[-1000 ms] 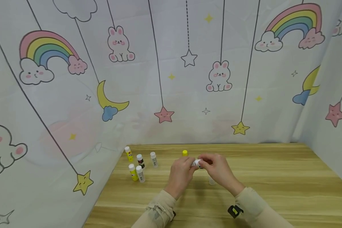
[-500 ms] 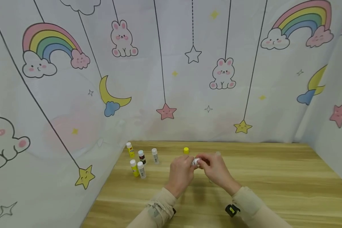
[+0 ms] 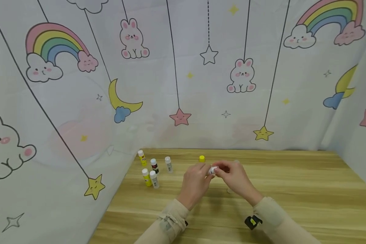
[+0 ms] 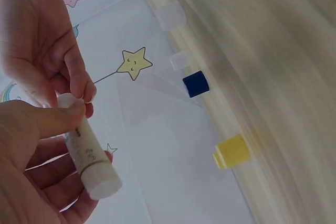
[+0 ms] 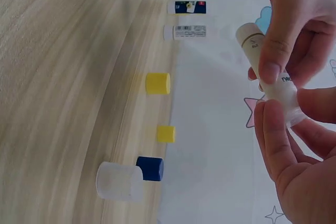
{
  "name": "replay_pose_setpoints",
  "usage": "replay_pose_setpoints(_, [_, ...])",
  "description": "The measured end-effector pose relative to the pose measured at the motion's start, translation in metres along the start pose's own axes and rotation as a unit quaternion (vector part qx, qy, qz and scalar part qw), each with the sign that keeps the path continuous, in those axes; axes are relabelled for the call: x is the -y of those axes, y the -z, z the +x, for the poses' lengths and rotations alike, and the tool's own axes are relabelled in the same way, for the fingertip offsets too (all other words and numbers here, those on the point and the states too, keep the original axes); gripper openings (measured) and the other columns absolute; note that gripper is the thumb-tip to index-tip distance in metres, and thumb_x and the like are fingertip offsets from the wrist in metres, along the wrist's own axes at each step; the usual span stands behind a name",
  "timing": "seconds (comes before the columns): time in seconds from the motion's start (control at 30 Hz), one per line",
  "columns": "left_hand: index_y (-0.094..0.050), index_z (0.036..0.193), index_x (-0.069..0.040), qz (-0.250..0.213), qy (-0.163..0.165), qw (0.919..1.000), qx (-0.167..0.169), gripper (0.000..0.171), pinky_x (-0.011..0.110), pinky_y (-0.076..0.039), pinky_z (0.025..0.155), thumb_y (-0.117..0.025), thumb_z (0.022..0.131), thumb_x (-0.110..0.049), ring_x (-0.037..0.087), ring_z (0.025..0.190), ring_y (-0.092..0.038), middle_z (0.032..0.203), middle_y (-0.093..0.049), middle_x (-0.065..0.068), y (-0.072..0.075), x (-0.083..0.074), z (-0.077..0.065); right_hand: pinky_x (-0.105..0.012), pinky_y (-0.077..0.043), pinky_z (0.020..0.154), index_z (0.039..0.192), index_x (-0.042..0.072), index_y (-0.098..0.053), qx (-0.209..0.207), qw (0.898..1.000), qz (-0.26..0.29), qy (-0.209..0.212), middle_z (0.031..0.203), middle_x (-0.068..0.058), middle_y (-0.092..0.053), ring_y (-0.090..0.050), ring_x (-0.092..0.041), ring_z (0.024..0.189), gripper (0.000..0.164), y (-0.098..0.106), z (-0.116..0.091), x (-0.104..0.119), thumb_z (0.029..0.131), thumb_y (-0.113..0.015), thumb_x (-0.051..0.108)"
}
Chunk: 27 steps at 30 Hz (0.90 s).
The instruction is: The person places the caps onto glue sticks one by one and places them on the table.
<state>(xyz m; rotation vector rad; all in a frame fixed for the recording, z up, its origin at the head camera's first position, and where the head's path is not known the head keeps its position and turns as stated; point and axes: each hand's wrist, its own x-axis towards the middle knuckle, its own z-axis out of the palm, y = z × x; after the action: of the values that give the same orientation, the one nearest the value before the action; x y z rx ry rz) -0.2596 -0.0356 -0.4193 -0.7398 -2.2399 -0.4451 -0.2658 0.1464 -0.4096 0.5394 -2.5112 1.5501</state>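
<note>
Glue stick [image 4: 86,150] gripped in left hand [image 3: 195,184], end pinched by right hand [image 3: 239,179]; five sticks [image 3: 154,166] stand near the table's [image 3: 308,193] left edge, room toward its right.

The head view has five glue sticks [image 3: 154,166] lower left (plus one held stick [image 4: 86,153]), the right wrist view four caps [image 5: 151,169].

Five glue sticks [image 3: 154,166] stand on the counter [image 3: 305,193], back left. Another glue stick [image 3: 212,170] sits right of them, above the counter, between left hand [image 3: 195,181] and right hand [image 3: 238,180]. Cap [image 3: 202,158] on counter behind left hand. Curtain [image 3: 213,132] behind the counter.
</note>
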Motion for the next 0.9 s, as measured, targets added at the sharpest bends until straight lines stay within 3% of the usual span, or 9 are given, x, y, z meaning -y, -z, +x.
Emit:
replay_pose_setpoints(0.2, [-0.074, 0.112, -0.011, 0.001, 0.022, 0.9997, -0.011, 0.045, 0.032, -0.057, 0.073, -0.085, 0.08, -0.041, 0.017, 0.087, -0.069, 0.103, -0.072, 0.001, 0.003, 0.009, -0.009, -0.032, -0.058, 0.068, 0.115, 0.014, -0.074, -0.002, 1.0, -0.025, -0.003, 0.101, 0.001, -0.07, -0.068, -0.014, 0.083, 0.019, 0.005, 0.001, 0.003, 0.096, -0.071, 0.017])
replay_pose_setpoints(0.33, [-0.076, 0.11, -0.011, 0.022, 0.051, 0.9981, -0.028, 0.049, 0.034, -0.058, 0.075, -0.082, 0.081, -0.05, 0.018, 0.09, -0.07, 0.103, -0.072, 0.002, 0.006, 0.015, -0.011, -0.031, -0.057, 0.068, 0.112, 0.018, -0.074, -0.004, 0.999, -0.041, -0.001, 0.1, 0.002, -0.07, -0.068, -0.014, 0.084, 0.018, 0.008, -0.001, 0.004, 0.094, -0.073, 0.015])
replay_pose_setpoints(0.6, [-0.076, 0.101, -0.011, 0.028, 0.13, 0.9888, -0.068, 0.023, 0.036, -0.057, 0.065, -0.078, 0.091, -0.032, 0.018, 0.079, -0.069, 0.095, -0.071, 0.002, 0.006, 0.031, -0.011, -0.031, -0.057, 0.068, 0.109, 0.02, -0.076, -0.005, 0.998, -0.056, -0.001, 0.1, 0.003, -0.07, -0.068, -0.016, 0.086, 0.019, 0.019, -0.01, -0.002, 0.092, -0.076, 0.013])
replay_pose_setpoints(0.9, [-0.077, 0.098, -0.009, 0.04, 0.186, 0.9772, -0.095, 0.016, 0.041, -0.057, 0.068, -0.082, 0.086, -0.018, 0.024, 0.083, -0.068, 0.097, -0.071, 0.005, 0.008, 0.058, -0.01, -0.03, -0.055, 0.063, 0.108, 0.017, -0.076, 0.004, 0.996, -0.087, -0.009, 0.104, 0.003, -0.072, -0.068, -0.015, 0.087, 0.017, 0.039, -0.024, -0.015, 0.092, -0.075, 0.013])
